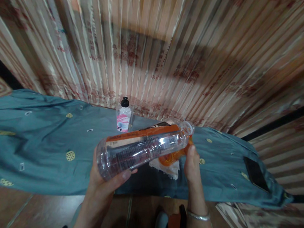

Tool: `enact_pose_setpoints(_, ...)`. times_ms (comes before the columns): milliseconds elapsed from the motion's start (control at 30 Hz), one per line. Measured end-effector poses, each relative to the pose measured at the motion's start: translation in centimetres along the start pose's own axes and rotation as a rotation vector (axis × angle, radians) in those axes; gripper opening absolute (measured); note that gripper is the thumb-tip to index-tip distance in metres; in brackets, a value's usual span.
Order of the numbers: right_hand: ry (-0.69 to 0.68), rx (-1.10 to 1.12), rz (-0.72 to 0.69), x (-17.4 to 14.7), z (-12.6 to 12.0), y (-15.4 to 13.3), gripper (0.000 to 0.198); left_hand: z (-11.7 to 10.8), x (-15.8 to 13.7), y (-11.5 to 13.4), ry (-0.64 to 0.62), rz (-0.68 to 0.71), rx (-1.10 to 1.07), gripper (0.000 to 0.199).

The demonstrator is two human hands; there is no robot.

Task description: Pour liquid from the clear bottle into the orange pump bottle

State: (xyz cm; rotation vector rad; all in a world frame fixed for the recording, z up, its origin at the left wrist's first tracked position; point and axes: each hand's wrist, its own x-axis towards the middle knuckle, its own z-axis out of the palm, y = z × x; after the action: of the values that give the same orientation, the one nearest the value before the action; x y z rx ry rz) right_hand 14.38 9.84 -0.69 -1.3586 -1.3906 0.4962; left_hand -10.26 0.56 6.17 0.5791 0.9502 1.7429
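Observation:
A clear plastic bottle (143, 150) with an orange-and-cream label lies tilted across the middle, its uncapped mouth pointing up to the right. My left hand (108, 181) is wrapped round its base, thumb on the near side. Close to the bottle's neck is my right hand (192, 164), thumb raised, its other fingers mostly hidden. It seems closed on a translucent orange object (170, 159), wide at the lower left and narrowing towards the thumb; the bottle partly covers it. Below that shows a white cloth (172, 171) with a frayed edge.
A white pump bottle (124, 116) with a pink label and black top stands upright at the back. A dark flat phone-like object (256, 173) lies at the right on the teal patterned cloth (46, 147). Pleated curtains (152, 56) hang close behind, with dark poles at both sides.

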Motion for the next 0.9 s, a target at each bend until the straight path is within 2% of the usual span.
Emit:
enact_pose_setpoints(267,-0.013,-0.019,-0.022,0.0,-0.2,-0.2,0.064,-0.1,0.0,-0.1,-0.033,0.027,-0.004,0.072)
enact_pose_setpoints(500,-0.028,-0.043,-0.082,0.2,-0.5,-0.3,0.064,-1.4,0.7,-0.6,-0.123,0.055,0.051,0.074)
enact_pose_setpoints(733,-0.049,-0.047,0.02,0.3,-0.4,-0.8,0.077,-1.5,0.7,-0.7,-0.134,0.074,0.031,0.073)
enact_pose_setpoints(900,-0.037,-0.034,-0.001,0.5,-0.2,-0.8,0.077,-1.5,0.8,-0.9,-0.152,0.074,0.028,0.071)
